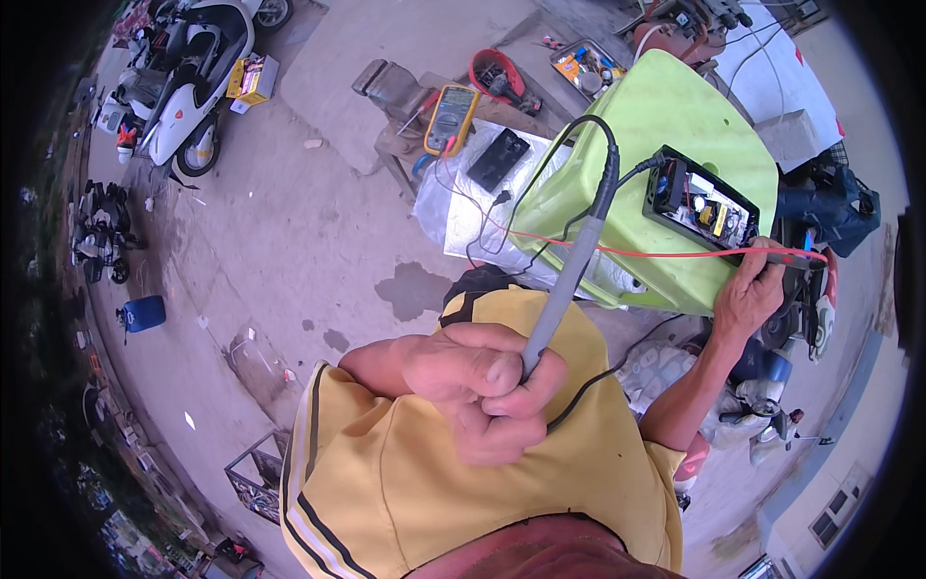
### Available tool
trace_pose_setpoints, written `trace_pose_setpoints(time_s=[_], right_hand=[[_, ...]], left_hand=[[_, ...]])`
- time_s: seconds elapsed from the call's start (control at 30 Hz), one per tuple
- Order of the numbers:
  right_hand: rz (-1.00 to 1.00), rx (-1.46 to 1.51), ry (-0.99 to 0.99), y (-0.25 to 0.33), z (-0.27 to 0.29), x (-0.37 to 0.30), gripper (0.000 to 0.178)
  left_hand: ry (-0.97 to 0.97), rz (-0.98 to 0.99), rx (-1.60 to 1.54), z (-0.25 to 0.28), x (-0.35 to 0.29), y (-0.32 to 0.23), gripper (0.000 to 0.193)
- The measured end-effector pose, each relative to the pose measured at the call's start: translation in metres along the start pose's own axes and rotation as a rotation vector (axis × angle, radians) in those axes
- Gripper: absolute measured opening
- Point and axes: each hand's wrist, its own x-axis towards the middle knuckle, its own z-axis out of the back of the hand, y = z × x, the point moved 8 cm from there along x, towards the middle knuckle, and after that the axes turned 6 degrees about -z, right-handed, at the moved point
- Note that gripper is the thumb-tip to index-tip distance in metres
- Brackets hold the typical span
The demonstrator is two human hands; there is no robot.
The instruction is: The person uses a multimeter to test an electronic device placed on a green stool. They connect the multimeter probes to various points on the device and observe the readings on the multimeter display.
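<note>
Close to the camera, my left hand [487, 391] is closed around a grey pen-shaped handle [569, 275] with a black cord at its far end; its near end is hidden in my fingers. My right hand [750, 294] pinches a test probe [793, 259] with a red wire, beside the lower right corner of an open black case [680, 193]. A circuit board [714, 214] shows inside that case, which lies on a lime-green plastic stool [637, 111]. Left of the stool, a yellow multimeter [451, 118] rests near a black case cover [499, 159].
A bench vise [391, 92], a red bowl [490, 68] and a tray of small parts [586, 69] stand beyond the stool. White scooter [198, 82], yellow box [253, 79] and blue jerrycan [143, 314] are to the left. Cables cross the stool and my lap.
</note>
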Motion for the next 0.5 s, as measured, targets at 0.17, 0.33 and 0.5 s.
trace_pose_setpoints(time_s=[0.17,0.33,0.5], right_hand=[[-0.015,-0.019,0.007,0.002,0.000,0.001,0.022],[-0.002,-0.012,0.007,0.003,-0.001,0.001,0.022],[-0.024,-0.011,0.003,0.003,0.001,0.000,0.022]], left_hand=[[-0.021,0.099,0.002,-0.002,-0.002,0.005,0.036],[-0.029,0.073,-0.005,-0.003,-0.001,0.007,0.036],[-0.039,-0.380,-0.055,-0.018,-0.001,-0.029,0.033]])
